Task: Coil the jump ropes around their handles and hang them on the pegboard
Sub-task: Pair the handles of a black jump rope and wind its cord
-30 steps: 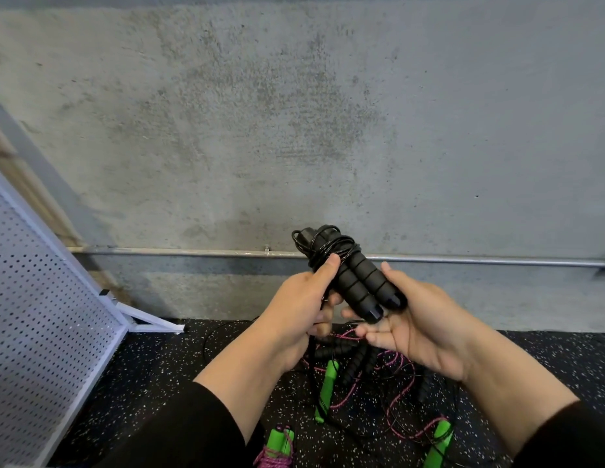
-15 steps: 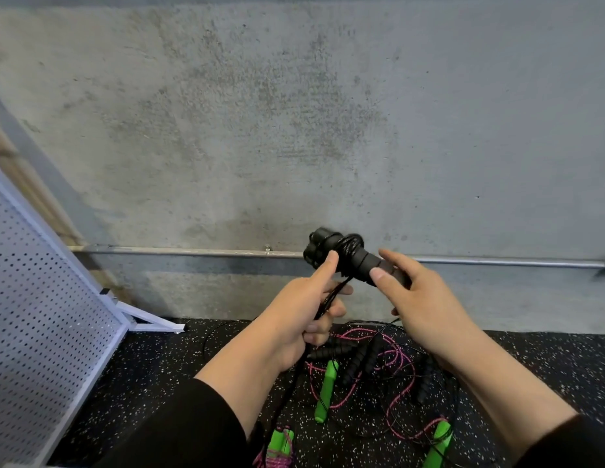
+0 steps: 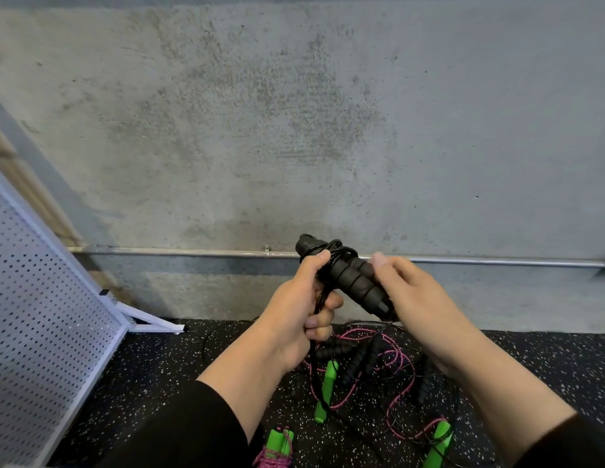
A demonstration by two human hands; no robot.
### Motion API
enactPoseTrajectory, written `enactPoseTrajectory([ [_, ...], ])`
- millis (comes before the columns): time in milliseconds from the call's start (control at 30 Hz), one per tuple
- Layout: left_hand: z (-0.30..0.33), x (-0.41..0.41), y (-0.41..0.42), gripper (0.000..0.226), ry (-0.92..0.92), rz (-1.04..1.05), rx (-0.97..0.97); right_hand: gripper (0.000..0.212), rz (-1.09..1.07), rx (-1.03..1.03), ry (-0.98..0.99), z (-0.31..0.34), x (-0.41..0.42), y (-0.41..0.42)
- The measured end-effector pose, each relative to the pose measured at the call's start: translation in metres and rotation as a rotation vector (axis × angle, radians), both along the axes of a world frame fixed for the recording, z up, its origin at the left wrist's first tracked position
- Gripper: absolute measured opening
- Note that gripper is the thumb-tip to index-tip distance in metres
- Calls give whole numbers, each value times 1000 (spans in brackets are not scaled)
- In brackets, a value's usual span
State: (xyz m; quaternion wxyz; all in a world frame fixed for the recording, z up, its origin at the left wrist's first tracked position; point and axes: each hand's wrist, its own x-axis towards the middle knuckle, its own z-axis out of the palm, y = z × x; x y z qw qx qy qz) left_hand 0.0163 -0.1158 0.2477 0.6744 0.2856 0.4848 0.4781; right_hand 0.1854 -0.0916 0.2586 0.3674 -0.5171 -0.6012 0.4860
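Black foam handles (image 3: 353, 280) gripped by right hand (image 3: 419, 305); left hand (image 3: 294, 315) fingers pinch cord (image 3: 323, 298).

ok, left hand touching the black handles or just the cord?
Touching. Head view: left hand thumb presses on the cord-wrapped top of the black handles, fingers curled round the black cord below.

From my feed I see two bare forearms running up from the bottom edge, each coming out of a black sleeve pushed back well short of the wrist. The left sleeve (image 3: 179, 430) is plain, dark and smooth, without print or cuff detail I can make out. The right sleeve (image 3: 574, 444) shows only as a black corner. No rings, watch or gloves on the left hand (image 3: 294, 309) or right hand (image 3: 419, 298).
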Motion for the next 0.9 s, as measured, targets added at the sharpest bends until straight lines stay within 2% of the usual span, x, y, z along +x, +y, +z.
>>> enactPoseTrajectory([
  [133, 3, 0, 0, 37, 27, -14, 76, 49, 118, -440, 270, -1, 1, -2],
  [233, 4, -2, 0, 38, 66, -23, 76, 44, 197, -500, 381, 1, 3, -3],
  [367, 3, -2, 0, 38, 65, -41, 43, 31, 131, -351, 298, -1, 3, 1],
  [467, 4, -2, 0, 47, 67, -47, 29, 16, 51, -43, 2, 2, 6, 4],
  [533, 3, -3, 0, 56, 85, -32, 25, 17, 45, 128, -175, 3, 7, 5],
  [667, 1, -5, 0, 59, 94, 5, 40, 19, 87, 193, -287, -5, 9, 5],
  [700, 1, -5, 0, 55, 91, 7, 49, 18, 105, 138, -220, -4, 8, 3],
  [800, 3, -6, 0, 46, 81, 6, 67, 54, 180, -236, 190, 3, 6, 1],
  [900, 3, -5, -1, 45, 83, -4, 81, 61, 238, -437, 340, 4, 6, 0],
])
